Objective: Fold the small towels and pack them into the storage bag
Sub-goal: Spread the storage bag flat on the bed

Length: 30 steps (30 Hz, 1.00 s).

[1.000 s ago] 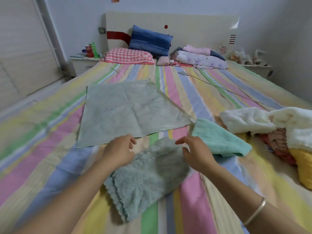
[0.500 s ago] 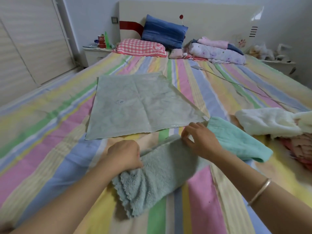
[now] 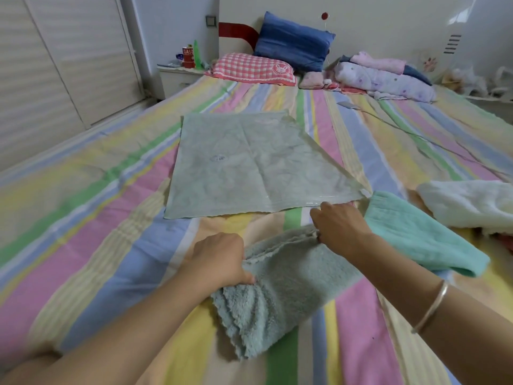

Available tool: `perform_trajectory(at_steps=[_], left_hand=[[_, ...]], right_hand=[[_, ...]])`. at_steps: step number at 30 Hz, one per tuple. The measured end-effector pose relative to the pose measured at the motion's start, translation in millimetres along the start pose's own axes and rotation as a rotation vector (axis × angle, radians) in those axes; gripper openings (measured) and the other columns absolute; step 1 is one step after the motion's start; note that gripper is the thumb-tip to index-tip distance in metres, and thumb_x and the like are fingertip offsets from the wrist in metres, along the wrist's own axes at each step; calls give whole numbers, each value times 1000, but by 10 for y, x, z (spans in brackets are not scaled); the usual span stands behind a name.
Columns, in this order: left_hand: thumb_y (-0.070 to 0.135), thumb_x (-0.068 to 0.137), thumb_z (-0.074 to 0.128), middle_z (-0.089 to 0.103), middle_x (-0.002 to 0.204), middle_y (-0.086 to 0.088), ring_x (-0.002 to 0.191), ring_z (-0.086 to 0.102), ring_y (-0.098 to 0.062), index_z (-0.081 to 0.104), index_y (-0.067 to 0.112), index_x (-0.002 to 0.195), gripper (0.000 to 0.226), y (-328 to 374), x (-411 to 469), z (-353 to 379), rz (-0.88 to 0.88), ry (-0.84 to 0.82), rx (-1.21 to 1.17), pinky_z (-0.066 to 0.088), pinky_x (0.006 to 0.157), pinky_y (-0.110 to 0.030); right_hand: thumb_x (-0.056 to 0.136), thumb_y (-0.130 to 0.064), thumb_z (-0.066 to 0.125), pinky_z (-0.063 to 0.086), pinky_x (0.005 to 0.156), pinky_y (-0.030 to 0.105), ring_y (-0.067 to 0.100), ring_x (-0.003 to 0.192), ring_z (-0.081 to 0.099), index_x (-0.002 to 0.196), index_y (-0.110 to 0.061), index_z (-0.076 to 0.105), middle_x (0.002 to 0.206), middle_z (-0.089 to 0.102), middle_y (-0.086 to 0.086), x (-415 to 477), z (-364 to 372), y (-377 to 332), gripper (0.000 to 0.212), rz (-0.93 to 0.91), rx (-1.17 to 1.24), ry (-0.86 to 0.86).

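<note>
A fluffy grey-green towel (image 3: pixel 280 290) lies folded on the striped bed in front of me. My left hand (image 3: pixel 219 259) grips its near-left edge, and my right hand (image 3: pixel 338 226) pinches its far-right corner. Just beyond the hands a flat, translucent grey-green storage bag (image 3: pixel 249 168) lies spread out and looks empty. A mint-green towel (image 3: pixel 416 232) rests to the right of my right hand. Further right sits a white towel (image 3: pixel 469 204) on a pile at the frame's edge.
The striped bedsheet (image 3: pixel 97 218) covers the whole bed. Pillows (image 3: pixel 291 43) and folded bedding (image 3: pixel 385 79) lie at the headboard. A thin cable (image 3: pixel 416 134) runs across the right side. A nightstand (image 3: pixel 177 76) with bottles stands at the back left, beside sliding doors (image 3: pixel 55 65).
Both hands closed onto the grey-green towel's edges and drew it into a narrower fold. The view shifted a little leftward and closer to the bag.
</note>
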<state>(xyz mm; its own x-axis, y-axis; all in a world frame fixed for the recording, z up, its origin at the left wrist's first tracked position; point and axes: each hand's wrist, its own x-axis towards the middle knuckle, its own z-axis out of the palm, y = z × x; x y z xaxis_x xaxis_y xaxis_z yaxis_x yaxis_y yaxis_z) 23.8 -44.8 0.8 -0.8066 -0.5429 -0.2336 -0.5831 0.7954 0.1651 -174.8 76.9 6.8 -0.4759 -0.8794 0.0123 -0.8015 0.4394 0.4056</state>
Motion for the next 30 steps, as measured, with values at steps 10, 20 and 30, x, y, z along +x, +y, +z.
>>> perform_trajectory(at_steps=[10, 20, 30], left_hand=[[36, 72, 82, 59, 72, -1, 55, 51, -13, 65, 12, 88, 33, -412, 65, -189, -68, -166, -282, 38, 45, -18], [54, 65, 82, 67, 104, 5, 99, 63, -12, 65, 19, 111, 61, -251, 451, 21, 18, -124, -614, 50, 93, -27], [50, 78, 72, 58, 85, 8, 78, 55, -10, 61, 19, 100, 41, -49, 648, 12, 53, -165, -675, 41, 64, -24]], right_hand=[[90, -31, 57, 33, 70, 31, 23, 100, 54, 106, -20, 59, 106, 62, 1, 131, -35, -131, 20, 85, 366, 163], [78, -59, 65, 47, 66, 28, 23, 94, 57, 132, -15, 48, 122, 58, 7, -110, 185, 133, 72, 526, 905, -296], [77, -26, 79, 49, 58, 29, 14, 74, 61, 91, -19, 62, 80, 64, -1, -75, 0, 244, 24, 524, 1353, 135]])
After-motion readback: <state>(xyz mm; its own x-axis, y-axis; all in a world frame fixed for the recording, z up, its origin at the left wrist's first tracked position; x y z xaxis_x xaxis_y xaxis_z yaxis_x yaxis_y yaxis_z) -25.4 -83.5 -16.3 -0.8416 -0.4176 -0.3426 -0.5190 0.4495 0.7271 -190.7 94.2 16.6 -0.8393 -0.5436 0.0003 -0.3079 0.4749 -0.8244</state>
